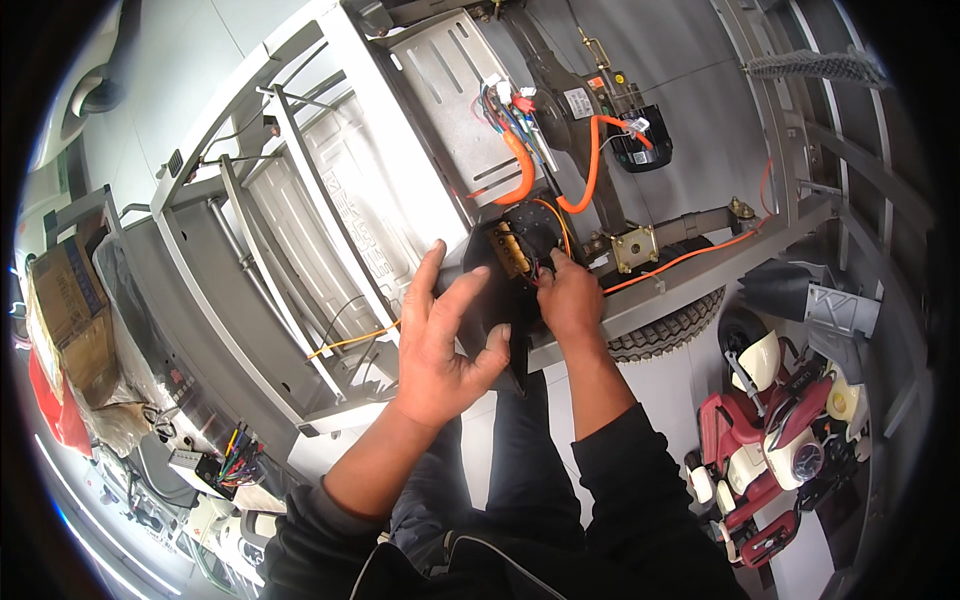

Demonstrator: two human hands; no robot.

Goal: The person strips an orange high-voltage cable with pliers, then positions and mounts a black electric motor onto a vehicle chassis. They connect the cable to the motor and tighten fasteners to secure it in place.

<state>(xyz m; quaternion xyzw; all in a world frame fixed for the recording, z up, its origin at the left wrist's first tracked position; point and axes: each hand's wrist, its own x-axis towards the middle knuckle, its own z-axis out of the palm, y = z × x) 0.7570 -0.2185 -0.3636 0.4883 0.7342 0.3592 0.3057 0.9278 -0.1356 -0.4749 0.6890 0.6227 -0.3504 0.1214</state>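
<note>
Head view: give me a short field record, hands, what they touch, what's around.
left hand: open, fingers spread, thumb against the black housing
right hand: fingertips in the wire bundle on the housing; grip not clear
housing: black, holds a brass-coloured part
orange cables: loop from the housing area up to the axle unit
frame: grey metal vehicle chassis, tipped on its side
tyre: treaded, below the frame rail
lower right: red and cream ride-on toys
far left: cardboard box

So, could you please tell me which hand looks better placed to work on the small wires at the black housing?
Probably the right hand: its fingertips already sit at the wires on the black housing, while the left hand steadies its side.
</note>
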